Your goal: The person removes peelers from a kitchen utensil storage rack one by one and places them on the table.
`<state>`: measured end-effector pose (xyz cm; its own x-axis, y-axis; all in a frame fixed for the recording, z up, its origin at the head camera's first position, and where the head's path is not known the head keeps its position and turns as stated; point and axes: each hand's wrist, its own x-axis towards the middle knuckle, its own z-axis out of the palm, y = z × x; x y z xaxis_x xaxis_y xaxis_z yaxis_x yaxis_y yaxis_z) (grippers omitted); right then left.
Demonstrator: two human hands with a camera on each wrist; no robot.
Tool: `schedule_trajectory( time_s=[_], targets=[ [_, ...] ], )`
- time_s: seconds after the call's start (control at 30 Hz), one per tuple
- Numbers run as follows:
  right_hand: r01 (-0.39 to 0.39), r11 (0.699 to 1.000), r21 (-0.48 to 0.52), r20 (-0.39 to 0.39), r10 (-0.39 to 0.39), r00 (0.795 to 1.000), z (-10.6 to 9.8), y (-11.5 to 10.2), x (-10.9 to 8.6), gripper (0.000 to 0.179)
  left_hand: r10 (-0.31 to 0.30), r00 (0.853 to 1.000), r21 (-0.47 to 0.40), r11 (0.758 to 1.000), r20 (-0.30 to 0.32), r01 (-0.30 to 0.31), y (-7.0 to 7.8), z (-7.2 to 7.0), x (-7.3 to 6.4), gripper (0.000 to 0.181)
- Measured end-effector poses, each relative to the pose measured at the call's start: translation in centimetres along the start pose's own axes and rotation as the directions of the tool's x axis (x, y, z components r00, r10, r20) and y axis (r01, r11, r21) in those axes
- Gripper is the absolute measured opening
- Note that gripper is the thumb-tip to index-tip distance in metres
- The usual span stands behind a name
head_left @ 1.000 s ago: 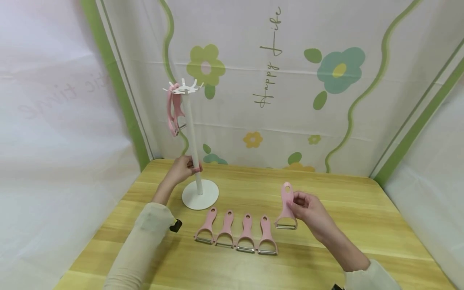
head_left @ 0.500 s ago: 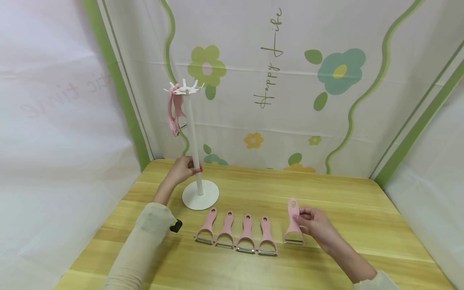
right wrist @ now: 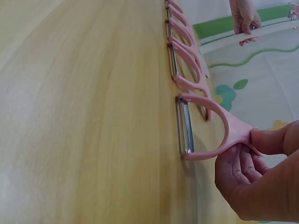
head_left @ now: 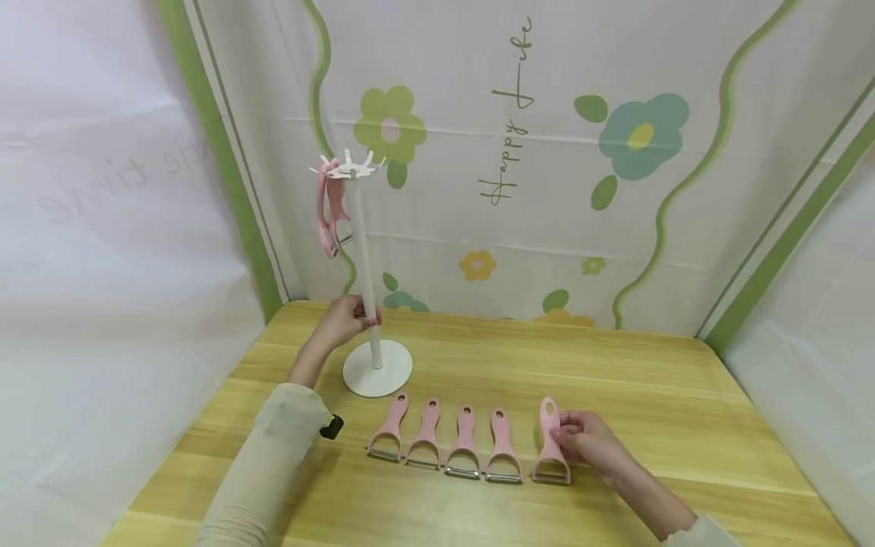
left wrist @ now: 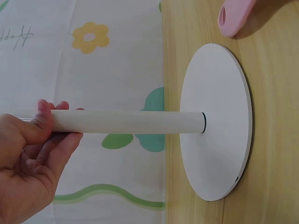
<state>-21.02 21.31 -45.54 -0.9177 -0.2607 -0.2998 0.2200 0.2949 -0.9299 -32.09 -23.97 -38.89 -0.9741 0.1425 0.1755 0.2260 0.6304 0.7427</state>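
Observation:
My left hand (head_left: 344, 320) grips the white pole (left wrist: 126, 122) of an upright stand, a little above its round base (left wrist: 215, 154). Two pink peelers (head_left: 330, 209) hang from the left side of the stand's hooked top (head_left: 350, 169). At the right, my right hand (head_left: 593, 443) pinches a pink peeler (head_left: 551, 441) by its handle, between thumb and fingers. In the right wrist view its blade end (right wrist: 188, 128) is right at the tabletop, handle tilted up. Left of it, several matching peelers (head_left: 465, 441) lie in a row, blades toward me.
The wooden table (head_left: 636, 380) backs onto a white curtain (head_left: 437, 190) printed with flowers and lettering. More curtain hangs at both sides. The stand rises tall at the back left, behind the row of peelers.
My right hand has lowered the peeler toward the tabletop, nearer to me and slightly right, beside the row's right end. My left hand has stayed on the pole.

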Motion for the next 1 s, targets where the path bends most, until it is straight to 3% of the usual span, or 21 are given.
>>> schedule_trajectory(
  time_s=[0.33, 0.7, 1.0],
  targets=[
    [-0.044, 0.996, -0.083, -0.115, 0.034, 0.993, 0.8, 0.3, 1.0, 0.036, -0.004, 1.000, -0.004, 1.000, -0.002, 0.004, 0.0, -0.1, 0.1, 0.005],
    [-0.077, 0.990, -0.116, -0.161, 0.058, 0.985, 1.5, 0.8, 1.7, 0.031, 0.004, 1.000, -0.006, 1.000, 0.000, -0.004, -0.1, -0.1, 0.0, 0.006],
    [-0.053, 0.979, -0.198, -0.190, 0.015, 0.982, 1.7, 1.2, 1.8, 0.023, -0.001, 1.000, -0.021, 1.000, 0.007, 0.001, -0.1, -0.1, 0.1, 0.005]
  ],
)
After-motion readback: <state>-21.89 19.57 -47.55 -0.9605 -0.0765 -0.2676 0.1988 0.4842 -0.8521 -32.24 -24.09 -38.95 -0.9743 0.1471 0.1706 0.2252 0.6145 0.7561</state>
